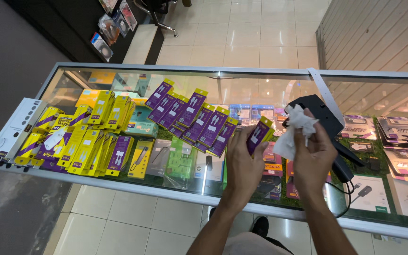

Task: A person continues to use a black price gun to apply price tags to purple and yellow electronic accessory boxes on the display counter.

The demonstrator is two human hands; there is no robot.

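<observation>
A pale tiled floor (242,38) runs behind a long glass display counter (119,186) with a metal rim, and everything here sits in relation to that counter. Under its glass lie boxed goods – a green packet (181,158), grey and white boxes, flat purple-and-silver packs towards the right end.

On the glass, near the left end, stand crowded rows of yellow packets (93,141), with a white box (17,125) lying at the very corner. Nearer the middle, a fan of purple packets (192,118) with yellow tops lies overlapping, tilted towards the far edge.

Above the counter's middle, the left hand (244,165) is raised clear of the glass and pinches one purple packet (259,135) between thumb and fingers, holding it upright and slightly tilted. Just beside it, the right hand (313,163) is closed around a crumpled white cloth (296,130), its bunched end sticking up above the fingers – close to the held packet, though whether they touch cannot be told.

Behind the right hand, on the glass, rests a black labelling gun (324,118), with a white strip (327,97) trailing from it towards the counter's far rim.
</observation>
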